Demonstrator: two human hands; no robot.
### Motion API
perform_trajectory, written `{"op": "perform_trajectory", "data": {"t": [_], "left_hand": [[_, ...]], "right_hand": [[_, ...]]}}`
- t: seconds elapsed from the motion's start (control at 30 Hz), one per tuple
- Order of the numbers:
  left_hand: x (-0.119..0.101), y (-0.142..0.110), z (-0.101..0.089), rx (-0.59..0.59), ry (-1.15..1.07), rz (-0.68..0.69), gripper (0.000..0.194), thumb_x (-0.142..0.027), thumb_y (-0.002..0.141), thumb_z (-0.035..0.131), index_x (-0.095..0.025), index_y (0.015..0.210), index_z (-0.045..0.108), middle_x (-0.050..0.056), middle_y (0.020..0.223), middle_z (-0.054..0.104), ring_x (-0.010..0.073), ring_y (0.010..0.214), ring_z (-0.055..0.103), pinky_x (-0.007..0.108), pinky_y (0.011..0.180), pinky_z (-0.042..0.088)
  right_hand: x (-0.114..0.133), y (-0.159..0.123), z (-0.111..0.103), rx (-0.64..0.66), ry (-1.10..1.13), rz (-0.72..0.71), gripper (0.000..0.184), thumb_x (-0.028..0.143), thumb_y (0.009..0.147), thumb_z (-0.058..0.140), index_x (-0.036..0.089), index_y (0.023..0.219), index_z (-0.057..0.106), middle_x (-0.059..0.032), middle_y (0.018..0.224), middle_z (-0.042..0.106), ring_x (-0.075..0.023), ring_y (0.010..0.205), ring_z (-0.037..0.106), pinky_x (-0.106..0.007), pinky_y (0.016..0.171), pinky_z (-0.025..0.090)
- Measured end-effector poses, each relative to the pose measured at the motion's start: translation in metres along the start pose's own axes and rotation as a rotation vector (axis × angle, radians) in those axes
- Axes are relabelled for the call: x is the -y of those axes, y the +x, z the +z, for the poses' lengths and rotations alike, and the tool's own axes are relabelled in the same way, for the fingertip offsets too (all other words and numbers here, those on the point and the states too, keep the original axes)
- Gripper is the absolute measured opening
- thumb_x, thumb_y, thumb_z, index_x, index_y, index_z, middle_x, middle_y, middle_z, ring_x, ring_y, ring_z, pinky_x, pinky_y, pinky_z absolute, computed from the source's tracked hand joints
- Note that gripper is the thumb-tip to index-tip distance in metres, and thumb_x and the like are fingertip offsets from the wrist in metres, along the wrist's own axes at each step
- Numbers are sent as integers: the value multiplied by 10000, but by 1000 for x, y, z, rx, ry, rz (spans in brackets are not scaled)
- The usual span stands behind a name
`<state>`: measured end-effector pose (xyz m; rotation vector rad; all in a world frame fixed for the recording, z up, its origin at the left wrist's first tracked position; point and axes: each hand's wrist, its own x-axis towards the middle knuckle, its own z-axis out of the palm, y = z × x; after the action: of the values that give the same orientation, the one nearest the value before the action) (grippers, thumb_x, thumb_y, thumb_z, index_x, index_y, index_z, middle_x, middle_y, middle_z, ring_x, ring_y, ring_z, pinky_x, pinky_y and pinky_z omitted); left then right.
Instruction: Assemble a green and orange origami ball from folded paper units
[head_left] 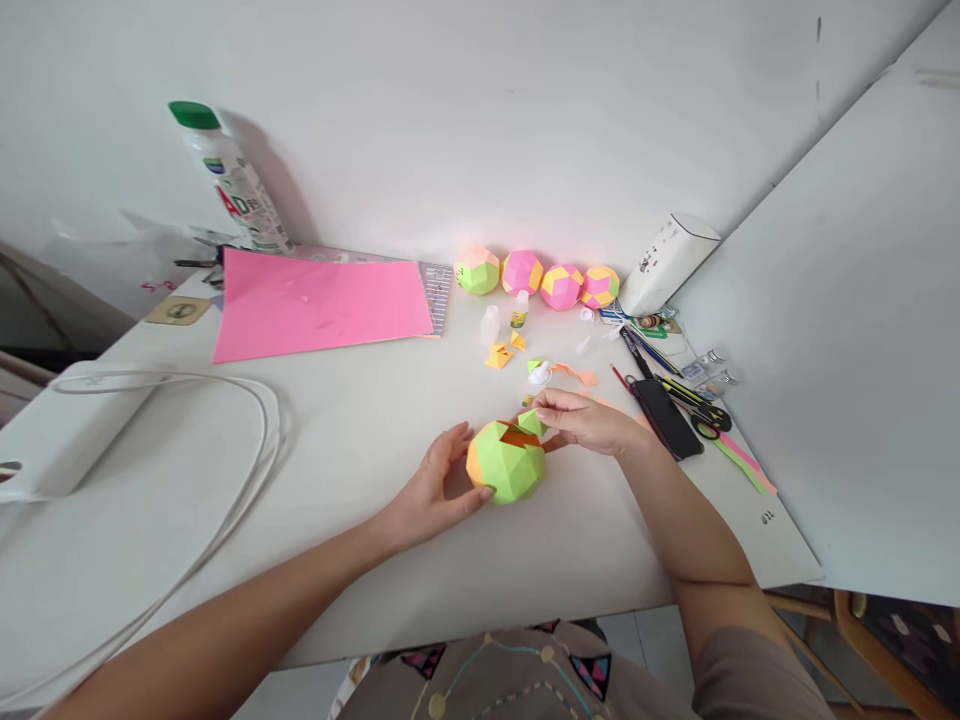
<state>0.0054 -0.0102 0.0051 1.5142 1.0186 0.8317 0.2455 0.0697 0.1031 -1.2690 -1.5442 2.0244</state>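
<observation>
I have a lane over the white desk (349,425) between the looped white cable (265,425) and the left fingers (452,437). Straight ahead, a small translucent plastic bottle (490,325) blocks me; rightward, a flat black oblong case (667,415) obstructs passage.

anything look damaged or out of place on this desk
The green and orange paper ball stands out: it gapes at the top, where the right hand pinches a green flap, while the four balls behind it show no gap. I see nothing spilled.
</observation>
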Motion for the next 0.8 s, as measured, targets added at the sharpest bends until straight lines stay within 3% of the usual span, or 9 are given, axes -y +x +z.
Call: {"op": "perform_trajectory", "data": {"t": [0.2,0.33,0.47,0.6,0.8], "left_hand": [[-11,7,-11,15,-520,-63,681,-495,865,591,-254,1429,295,141,1532,332,367,1375,359,513,1044,408],[-17,7,-12,84,-816,-157,598,-570,884,505,-279,1393,389,113,1493,412,373,1288,468,470,909,506],[-20,8,-13,102,-877,-174,606,-651,843,511,-253,1299,519,110,1362,558,345,1197,547,391,835,534],[-19,8,-12,124,-903,-189,588,-640,842,519,-274,1302,526,95,1346,572,342,1178,560,396,820,540],[-15,5,-12,148,-897,-217,669,-676,804,542,-243,1313,505,134,1350,555,332,1083,606,446,839,533]], "right_hand": [[2,-2,18,-107,135,-145,303,457,799,688,182,832,566,-18,972,601,-159,942,599,-383,865,544],[1,-4,37,-160,154,-217,305,466,775,705,179,800,604,-17,952,631,-147,887,617,-355,868,521],[0,-11,47,-223,73,-323,240,416,786,703,181,780,658,-20,931,632,-128,843,586,-283,779,491],[1,-19,53,-319,13,-437,174,350,778,716,186,749,666,3,747,605,-113,712,545,-249,633,450],[-2,-20,63,-312,69,-396,200,324,708,774,183,785,655,21,684,623,-82,575,528,-224,519,431]]}}
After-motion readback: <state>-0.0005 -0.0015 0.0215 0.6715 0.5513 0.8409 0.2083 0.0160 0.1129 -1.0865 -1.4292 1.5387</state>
